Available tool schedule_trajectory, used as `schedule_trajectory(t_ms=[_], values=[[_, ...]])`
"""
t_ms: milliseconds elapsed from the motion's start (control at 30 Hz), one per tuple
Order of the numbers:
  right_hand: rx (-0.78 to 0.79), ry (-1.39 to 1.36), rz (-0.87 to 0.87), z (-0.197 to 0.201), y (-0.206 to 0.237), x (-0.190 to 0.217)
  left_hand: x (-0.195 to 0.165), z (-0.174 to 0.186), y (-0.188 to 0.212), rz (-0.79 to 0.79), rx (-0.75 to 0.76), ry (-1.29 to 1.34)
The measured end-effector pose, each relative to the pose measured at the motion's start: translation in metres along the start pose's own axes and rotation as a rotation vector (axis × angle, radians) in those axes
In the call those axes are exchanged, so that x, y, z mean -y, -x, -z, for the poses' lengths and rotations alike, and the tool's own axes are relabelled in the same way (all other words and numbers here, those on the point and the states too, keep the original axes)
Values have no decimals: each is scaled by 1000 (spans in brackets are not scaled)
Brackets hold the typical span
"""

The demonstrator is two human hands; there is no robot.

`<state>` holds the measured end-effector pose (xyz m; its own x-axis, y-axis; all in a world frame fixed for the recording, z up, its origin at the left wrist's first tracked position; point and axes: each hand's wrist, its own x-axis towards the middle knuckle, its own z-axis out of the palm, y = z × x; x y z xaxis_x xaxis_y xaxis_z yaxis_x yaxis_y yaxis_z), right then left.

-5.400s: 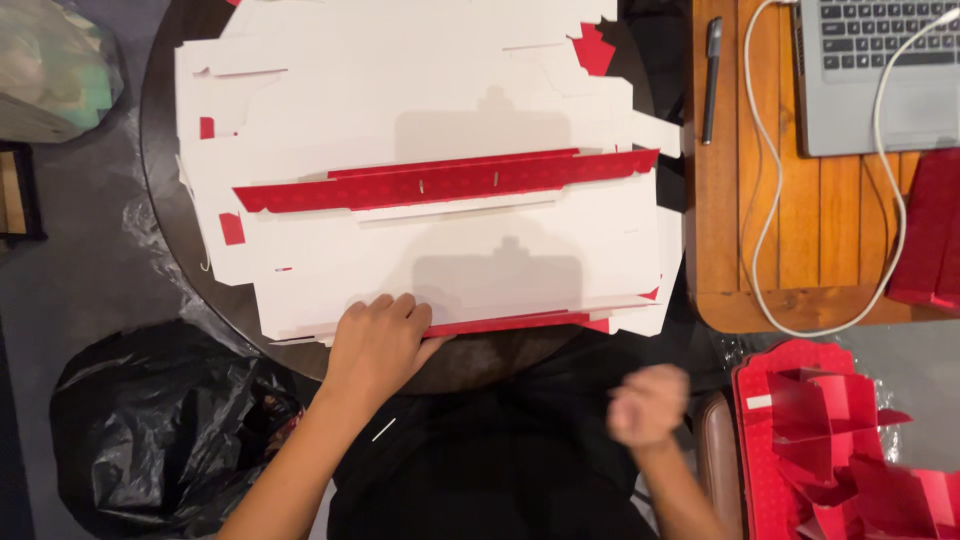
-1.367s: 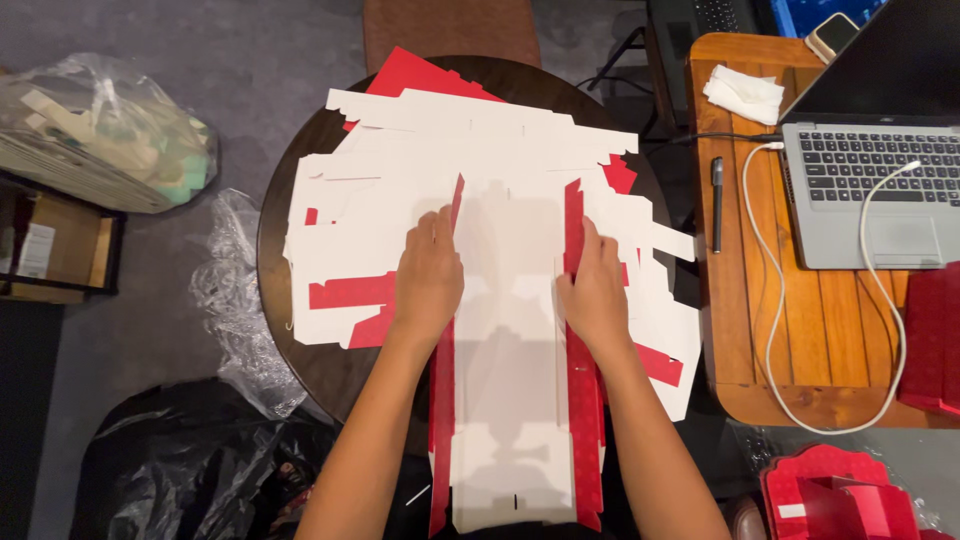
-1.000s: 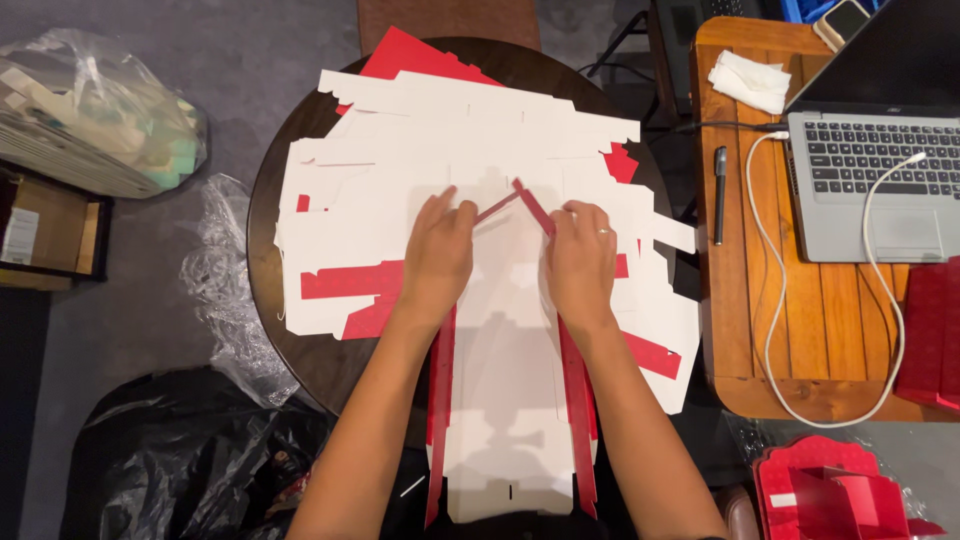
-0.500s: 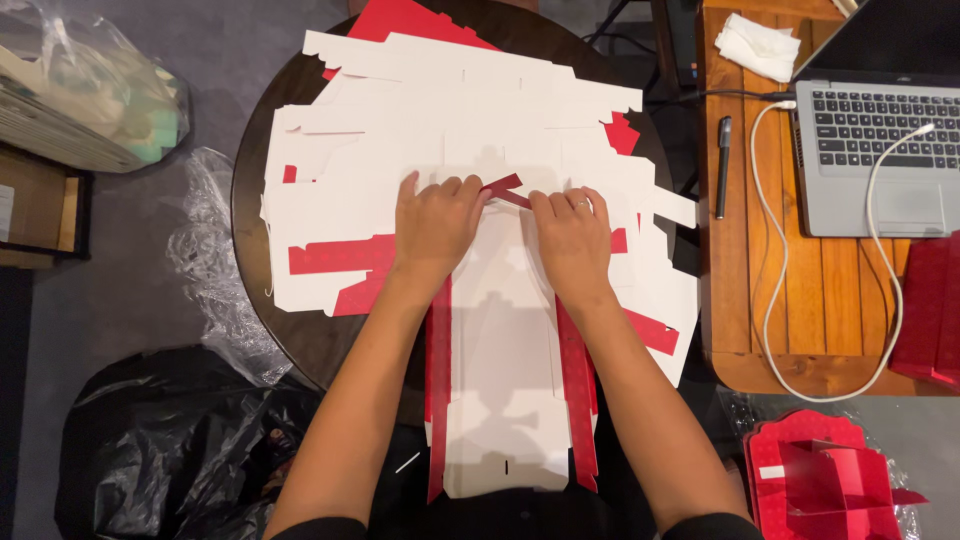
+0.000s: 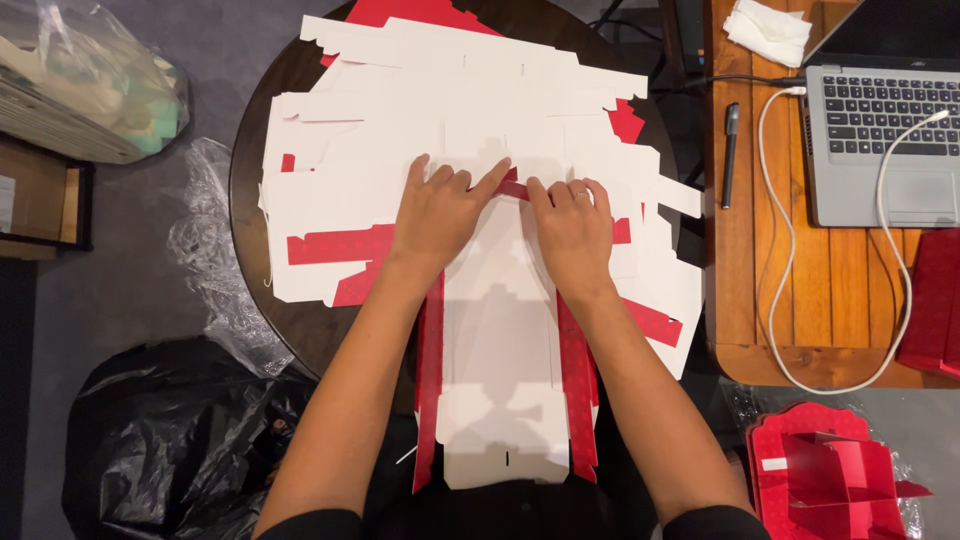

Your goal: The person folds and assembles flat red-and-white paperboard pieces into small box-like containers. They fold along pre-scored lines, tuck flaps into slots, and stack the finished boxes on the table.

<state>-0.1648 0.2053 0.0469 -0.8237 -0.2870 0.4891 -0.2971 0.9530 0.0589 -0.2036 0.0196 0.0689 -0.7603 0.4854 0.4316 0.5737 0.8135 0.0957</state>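
Since earlier, both hands' spread fingers (image 5: 490, 180) have flattened the red flaps (image 5: 512, 187) onto the white carton blank (image 5: 498, 340).

a wooden side table (image 5: 760, 300) carries an open grey laptop (image 5: 880, 140), a white cable (image 5: 775, 250), a black pen (image 5: 731, 150) and a crumpled tissue (image 5: 768, 28). a black plastic bag (image 5: 160, 450) lies on the floor.

Matt white card with red printed flaps (image 5: 500, 350) is seen on a dark smooth counter (image 5: 260, 180); glossy black plastic bag (image 5: 150, 440); varnished slatted wood desk (image 5: 770, 290); matt metal laptop (image 5: 880, 140).
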Motion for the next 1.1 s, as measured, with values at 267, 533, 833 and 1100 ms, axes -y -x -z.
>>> schedule_trajectory(t_ms=[267, 533, 833, 1100], values=[[-10, -6, 6, -1, 2, -2, 0, -2, 1, -27, 43, -7], [5, -108, -34, 0, 2, -2, 6, 4, 8, 17, 149, 157], [25, -817, -491, -3, 4, -9, -2, -7, 10, 152, -5, 432], [-15, -929, -739, -5, 3, -8, -3, -16, 10, 378, -103, 492]])
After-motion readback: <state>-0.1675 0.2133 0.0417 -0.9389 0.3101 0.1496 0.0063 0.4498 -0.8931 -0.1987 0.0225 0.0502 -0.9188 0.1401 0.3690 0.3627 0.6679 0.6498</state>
